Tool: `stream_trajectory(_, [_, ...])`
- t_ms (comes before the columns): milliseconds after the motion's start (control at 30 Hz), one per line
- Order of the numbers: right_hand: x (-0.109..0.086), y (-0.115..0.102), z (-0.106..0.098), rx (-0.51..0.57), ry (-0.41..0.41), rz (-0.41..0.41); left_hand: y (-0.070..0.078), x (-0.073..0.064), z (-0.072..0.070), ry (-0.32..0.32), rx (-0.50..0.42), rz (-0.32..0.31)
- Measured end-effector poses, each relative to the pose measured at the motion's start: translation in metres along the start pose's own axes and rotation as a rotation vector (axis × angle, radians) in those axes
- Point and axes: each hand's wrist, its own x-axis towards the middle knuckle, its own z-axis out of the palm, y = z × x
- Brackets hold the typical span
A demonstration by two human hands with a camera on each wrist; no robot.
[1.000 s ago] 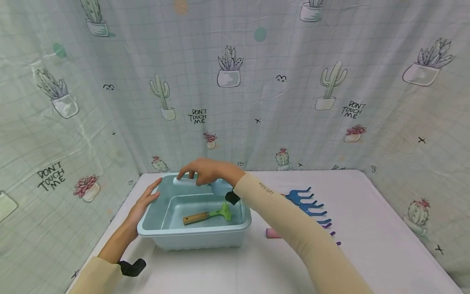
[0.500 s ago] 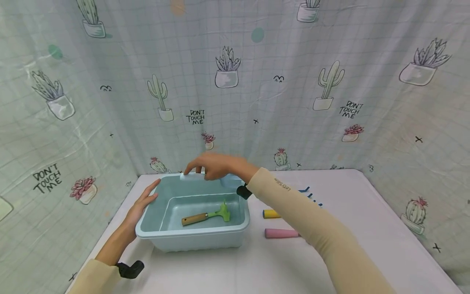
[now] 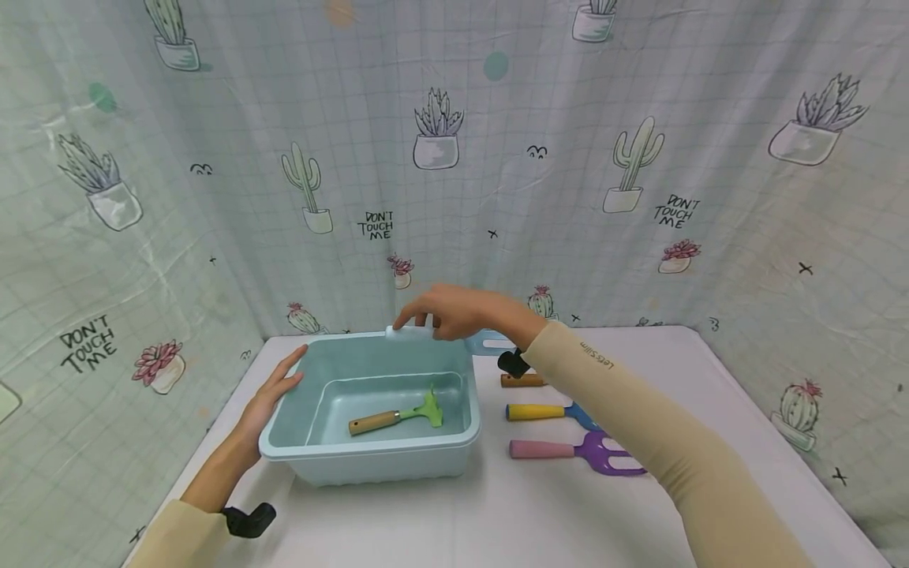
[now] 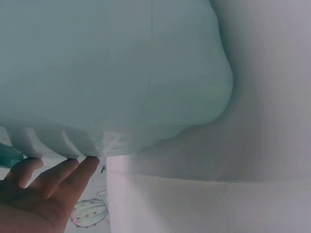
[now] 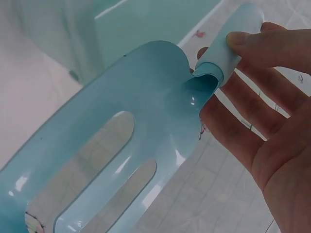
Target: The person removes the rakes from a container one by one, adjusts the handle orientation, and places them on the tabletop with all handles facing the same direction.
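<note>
My right hand (image 3: 461,310) holds a light blue slotted garden trowel (image 5: 160,87) by its pale handle (image 3: 412,333), thumb on one side and fingers on the other. The trowel is over the back right of a pale blue plastic tub (image 3: 369,447), its blade reaching past the tub's right side. My left hand (image 3: 264,406) lies along the tub's left side; in the left wrist view its nearly straight fingers (image 4: 58,177) touch the outer wall. On the tub's floor lies a small green-headed garden tool (image 3: 428,410) with a wooden handle.
Right of the tub, several garden tools lie in a row on the white table (image 3: 738,442): a wooden handle (image 3: 521,380), a yellow-handled tool (image 3: 536,412) with a blue head, and a pink-handled purple fork (image 3: 596,454). My right forearm covers part of them. A patterned curtain (image 3: 497,197) encloses the table.
My right hand has carried the trowel up and rightward from the tub's back left. The tool handles on the right have come into sight. My left hand keeps its place on the tub.
</note>
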Motion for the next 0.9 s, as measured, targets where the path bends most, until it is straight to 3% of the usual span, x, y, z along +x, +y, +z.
stream_trajectory(600, [-0.068, 0.046, 0.000, 0.027, 0.050, 0.147, -0.001, -0.001, -0.001, -0.007, -0.002, 0.008])
stream_trajectory(900, [-0.104, 0.071, 0.012, 0.035, 0.074, 0.237, -0.001, 0.000, -0.001, -0.012, -0.002, 0.014])
